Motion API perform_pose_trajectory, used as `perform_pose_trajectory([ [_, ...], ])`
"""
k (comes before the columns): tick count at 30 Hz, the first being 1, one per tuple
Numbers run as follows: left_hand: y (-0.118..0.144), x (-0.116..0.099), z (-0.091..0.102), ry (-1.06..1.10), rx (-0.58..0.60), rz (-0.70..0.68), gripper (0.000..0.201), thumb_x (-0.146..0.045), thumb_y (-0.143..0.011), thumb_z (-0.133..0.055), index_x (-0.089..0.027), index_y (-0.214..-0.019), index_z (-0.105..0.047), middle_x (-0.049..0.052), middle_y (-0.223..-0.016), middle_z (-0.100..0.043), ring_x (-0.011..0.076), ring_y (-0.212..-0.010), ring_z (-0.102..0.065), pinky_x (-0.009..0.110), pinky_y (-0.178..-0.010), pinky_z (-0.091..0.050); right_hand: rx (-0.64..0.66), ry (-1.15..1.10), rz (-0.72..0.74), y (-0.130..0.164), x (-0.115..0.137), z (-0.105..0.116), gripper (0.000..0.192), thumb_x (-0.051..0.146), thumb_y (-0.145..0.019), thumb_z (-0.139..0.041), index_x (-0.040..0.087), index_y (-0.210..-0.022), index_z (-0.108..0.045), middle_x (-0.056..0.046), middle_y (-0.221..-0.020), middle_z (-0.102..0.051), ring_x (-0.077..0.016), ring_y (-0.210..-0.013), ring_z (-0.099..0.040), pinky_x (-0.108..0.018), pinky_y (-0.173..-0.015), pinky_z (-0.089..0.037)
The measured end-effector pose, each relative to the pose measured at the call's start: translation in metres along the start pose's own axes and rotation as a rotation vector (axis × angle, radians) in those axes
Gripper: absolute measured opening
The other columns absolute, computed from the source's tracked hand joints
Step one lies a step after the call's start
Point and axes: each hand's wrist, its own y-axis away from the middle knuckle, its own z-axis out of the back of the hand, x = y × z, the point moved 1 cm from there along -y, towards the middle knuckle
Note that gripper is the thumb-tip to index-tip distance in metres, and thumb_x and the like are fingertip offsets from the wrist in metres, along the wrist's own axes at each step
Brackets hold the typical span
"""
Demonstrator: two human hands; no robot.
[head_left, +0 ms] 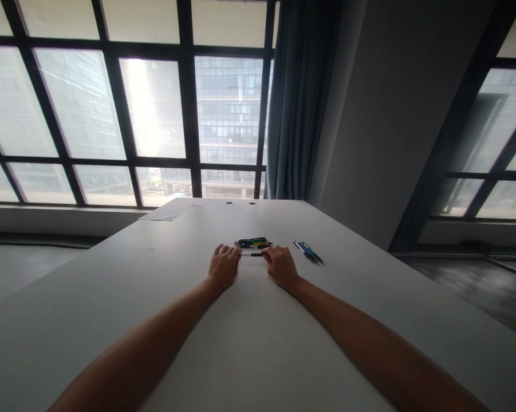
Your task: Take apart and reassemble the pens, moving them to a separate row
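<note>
A person's two bare forearms are reaching forward across a wide white table point(154, 297), seen from a camera worn on the head. Both hands are resting on the tabletop near its middle, close together, with a single pen point(252, 254) lying crosswise between them.

The left hand point(224, 265) is sitting just left of the pen, knuckles up and fingers curled downward, its fingertips meeting the pen's pale left end. The right hand point(280, 264) is sitting just right of the pen, fingers likewise curled in, its fingertips closing on the pen's dark right end. Each hand appears to be pinching its own end of the pen, though the grip is too small to make out finger by finger.

Just beyond the pen, farther from the person, a small pile of pens point(252, 243) is lying on the table, with green, yellow and black barrels showing. To the right of the pen, a short way apart from the right hand, a second group of pens point(309, 252) is lying fanned out at a slant, in blue and green.

Far beyond the pen, near the table's back edge, a sheet of paper point(165, 214) is lying flat. Behind the table, large dark-framed windows point(154, 109) are glowing bright, and a blue-grey curtain point(298, 103) is hanging beside a plain wall.
</note>
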Motion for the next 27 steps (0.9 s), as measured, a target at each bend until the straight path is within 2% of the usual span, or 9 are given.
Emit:
perform_pose_trajectory([
  [2,-0.001,-0.004,0.001,-0.009,0.040,-0.148,0.022,-0.021,-0.093,-0.045,-0.021,-0.109,-0.059,0.009,-0.106,-0.066,0.0227,-0.100,-0.057,0.044,-0.099,-0.039,-0.018,-0.044,0.020,0.001,0.004,0.000,0.018,0.016,-0.089,-0.050,0.017,-0.096,-0.066,-0.006,-0.086,-0.067,-0.0183,-0.083,-0.057,-0.030,-0.084,-0.034],
  [4,-0.002,-0.009,0.002,-0.025,0.104,-0.243,0.023,-0.023,-0.093,-0.046,-0.022,-0.114,-0.056,0.008,-0.107,-0.065,0.0219,-0.098,-0.058,0.040,-0.092,-0.044,-0.041,-0.098,0.044,0.003,0.009,0.000,0.019,0.016,-0.090,-0.049,0.018,-0.097,-0.067,-0.004,-0.082,-0.067,-0.0174,-0.080,-0.057,-0.030,-0.083,-0.034],
  [7,-0.002,-0.012,0.002,-0.047,0.165,-0.189,0.023,-0.024,-0.096,-0.042,-0.021,-0.116,-0.054,0.007,-0.102,-0.065,0.0195,-0.089,-0.060,0.032,-0.076,-0.047,-0.060,-0.154,0.079,0.005,0.014,-0.001,0.020,0.017,-0.091,-0.047,0.018,-0.096,-0.066,-0.003,-0.078,-0.067,-0.0164,-0.077,-0.057,-0.029,-0.083,-0.034],
  [9,-0.001,-0.013,0.003,-0.051,0.187,-0.152,0.023,-0.023,-0.097,-0.039,-0.021,-0.115,-0.053,0.006,-0.099,-0.065,0.0184,-0.087,-0.060,0.030,-0.072,-0.047,-0.064,-0.168,0.094,0.006,0.015,-0.001,0.021,0.022,-0.093,-0.045,0.017,-0.096,-0.066,-0.004,-0.081,-0.067,-0.0165,-0.078,-0.057,-0.030,-0.083,-0.034],
  [12,0.000,-0.013,0.004,-0.047,0.211,-0.167,0.023,-0.022,-0.097,-0.038,-0.021,-0.115,-0.052,0.005,-0.100,-0.064,0.0185,-0.090,-0.059,0.030,-0.075,-0.047,-0.050,-0.195,0.106,0.006,0.012,-0.004,0.034,0.033,-0.099,-0.036,0.017,-0.093,-0.065,-0.005,-0.086,-0.068,-0.0171,-0.080,-0.058,-0.030,-0.080,-0.034],
  [16,0.000,-0.013,0.006,-0.036,0.240,-0.194,0.024,-0.019,-0.095,-0.038,-0.021,-0.115,-0.053,0.005,-0.100,-0.063,0.0187,-0.092,-0.059,0.031,-0.078,-0.046,0.009,-0.211,0.124,0.005,0.006,-0.011,0.047,0.037,-0.101,-0.028,0.018,-0.078,-0.065,-0.005,-0.076,-0.067,-0.0172,-0.075,-0.058,-0.030,-0.076,-0.034],
  [22,0.000,-0.014,0.007,-0.024,0.279,-0.192,0.026,-0.014,-0.093,-0.041,-0.020,-0.114,-0.055,0.006,-0.100,-0.064,0.0190,-0.093,-0.059,0.032,-0.078,-0.046,0.062,-0.267,0.172,0.003,0.002,-0.016,0.043,0.032,-0.100,-0.035,0.017,-0.073,-0.065,-0.003,-0.063,-0.064,-0.0154,-0.064,-0.057,-0.029,-0.073,-0.036],
  [27,0.000,-0.013,0.007,-0.023,0.301,-0.183,0.028,-0.011,-0.090,-0.042,-0.020,-0.113,-0.055,0.005,-0.100,-0.064,0.0190,-0.092,-0.059,0.032,-0.078,-0.046,0.057,-0.266,0.202,0.003,0.003,-0.012,0.043,0.031,-0.098,-0.041,0.017,-0.062,-0.061,-0.003,-0.062,-0.064,-0.0144,-0.063,-0.056,-0.029,-0.076,-0.035],
])
